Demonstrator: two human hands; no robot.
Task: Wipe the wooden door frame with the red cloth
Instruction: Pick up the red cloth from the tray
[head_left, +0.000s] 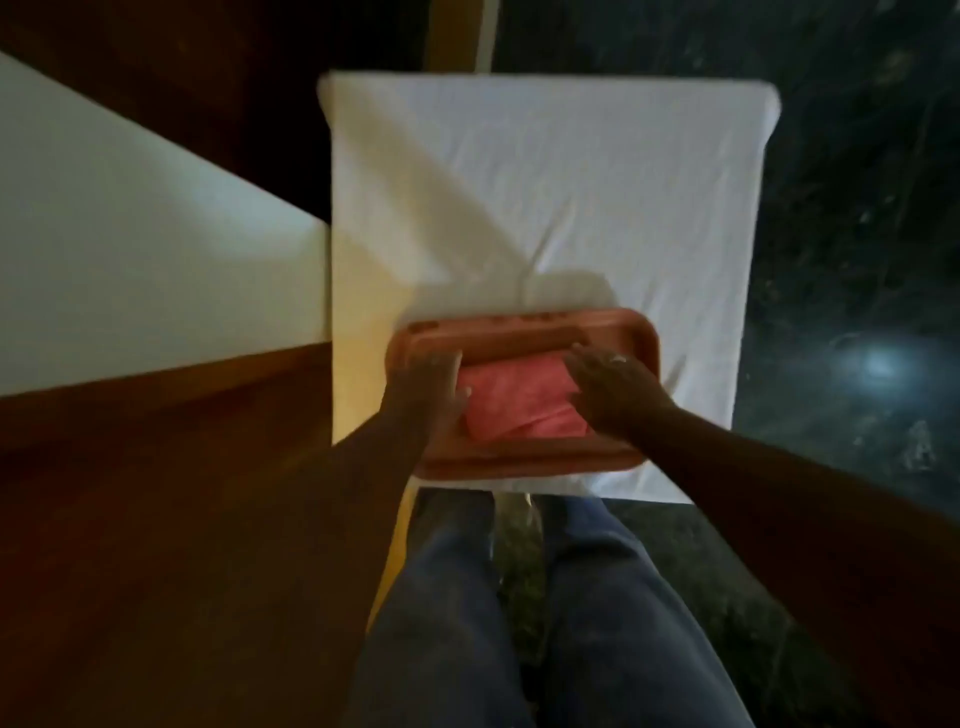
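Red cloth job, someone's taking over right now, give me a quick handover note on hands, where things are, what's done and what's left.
Left hand: open, resting on the left edge of the red cloth.
Right hand: open, flat on the cloth's right edge, not gripping.
Cloth: folded, lying in the orange tray on the white-covered table.
Wooden door frame: to the left, untouched by the cloth.
Done: hands have reached the cloth.
Left: pick it up, wipe the frame.
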